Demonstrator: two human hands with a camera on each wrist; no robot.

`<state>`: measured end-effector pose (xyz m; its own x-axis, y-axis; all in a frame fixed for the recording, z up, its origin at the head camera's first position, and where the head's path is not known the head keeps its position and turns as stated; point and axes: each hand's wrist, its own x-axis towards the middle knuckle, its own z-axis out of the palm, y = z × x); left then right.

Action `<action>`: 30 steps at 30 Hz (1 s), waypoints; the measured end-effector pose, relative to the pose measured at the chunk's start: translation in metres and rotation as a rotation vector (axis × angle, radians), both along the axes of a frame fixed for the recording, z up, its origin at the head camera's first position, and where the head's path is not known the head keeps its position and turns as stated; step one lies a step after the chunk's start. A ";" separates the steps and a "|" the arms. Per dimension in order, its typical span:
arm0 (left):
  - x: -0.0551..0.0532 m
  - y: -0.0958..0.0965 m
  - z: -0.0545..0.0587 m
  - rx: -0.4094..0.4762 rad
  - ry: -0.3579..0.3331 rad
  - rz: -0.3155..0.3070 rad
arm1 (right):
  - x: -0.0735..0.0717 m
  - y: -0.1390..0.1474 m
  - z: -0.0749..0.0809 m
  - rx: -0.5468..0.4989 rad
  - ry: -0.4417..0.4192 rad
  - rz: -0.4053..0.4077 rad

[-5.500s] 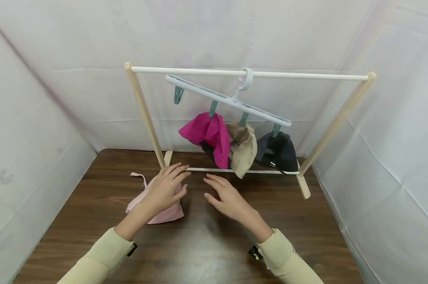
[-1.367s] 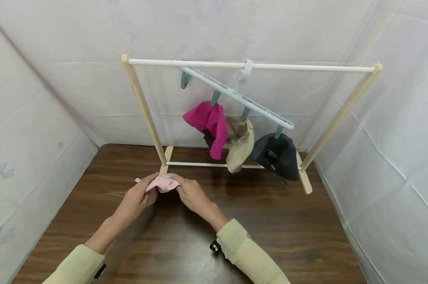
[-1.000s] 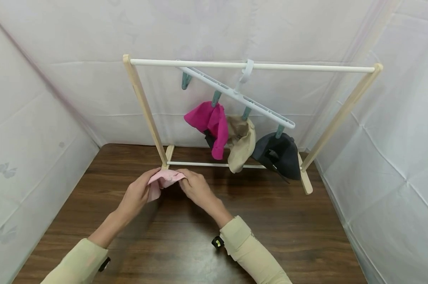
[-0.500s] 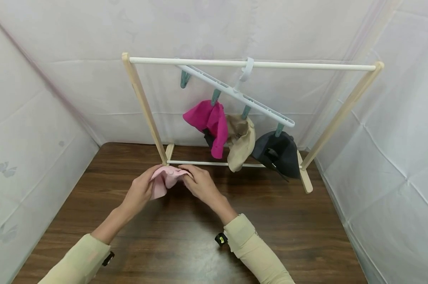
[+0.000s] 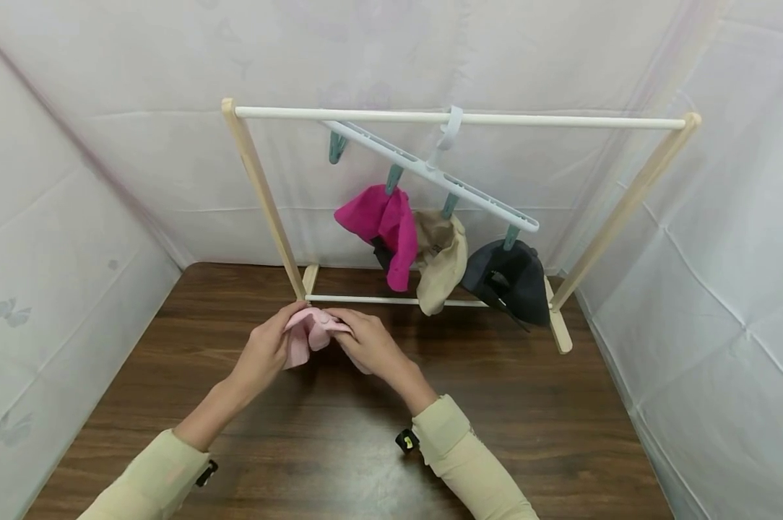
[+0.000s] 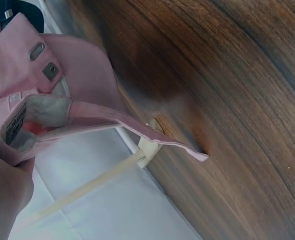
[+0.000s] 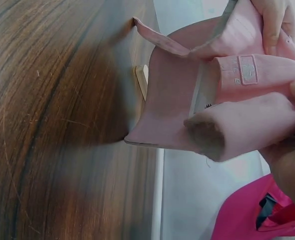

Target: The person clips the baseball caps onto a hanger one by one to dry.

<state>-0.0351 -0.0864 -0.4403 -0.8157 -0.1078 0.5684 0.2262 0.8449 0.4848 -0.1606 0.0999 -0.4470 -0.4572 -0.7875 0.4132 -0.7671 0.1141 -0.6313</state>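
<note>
Both hands hold a pale pink cap (image 5: 313,325) above the table, in front of the rack's left leg. My left hand (image 5: 264,354) grips its left side, and my right hand (image 5: 373,345) pinches the right side with thumb and fingers. In the left wrist view the cap's brim (image 6: 82,65) points down toward the table, and a loose strap (image 6: 152,134) dangles beside it. A small metal eyelet shows on the cloth. The right wrist view shows a small stitched patch (image 7: 247,69) on the crown and the folded edge near my right fingers.
A wooden rack with a white top rail (image 5: 560,122) stands behind the hands. From it hangs a tilted clip hanger (image 5: 391,153), carrying a magenta cap (image 5: 381,224), a beige cap (image 5: 443,267) and a dark cap (image 5: 511,282). Its leftmost clip (image 5: 336,146) holds nothing. Fabric walls surround the table (image 5: 339,448).
Earlier the pink cap lay on the table under my left hand, both hands loose. Both hands have since lifted it and, over the last second, shifted it slightly right while turning it.
</note>
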 end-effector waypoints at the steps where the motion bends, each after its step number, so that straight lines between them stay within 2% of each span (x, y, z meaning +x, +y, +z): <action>1: 0.000 0.000 0.000 0.000 -0.001 0.000 | 0.000 0.001 0.000 -0.001 0.001 -0.007; 5: -0.001 -0.001 -0.001 -0.016 -0.003 -0.015 | -0.004 0.003 0.000 -0.012 0.009 -0.017; 12: -0.002 -0.007 0.006 -0.056 -0.013 -0.076 | -0.014 0.010 0.006 -0.107 0.018 -0.051; 16: 0.000 -0.007 0.009 -0.066 -0.035 -0.099 | -0.016 0.012 0.007 -0.083 0.008 -0.066; 21: 0.001 -0.005 0.008 -0.032 -0.066 -0.089 | -0.015 0.013 0.007 -0.039 -0.019 -0.068; 24: -0.001 -0.003 0.008 -0.007 -0.059 -0.069 | -0.015 0.013 0.007 -0.019 -0.044 -0.044; 30: -0.004 0.002 0.011 0.032 -0.066 -0.053 | -0.012 0.011 0.006 0.012 -0.065 0.053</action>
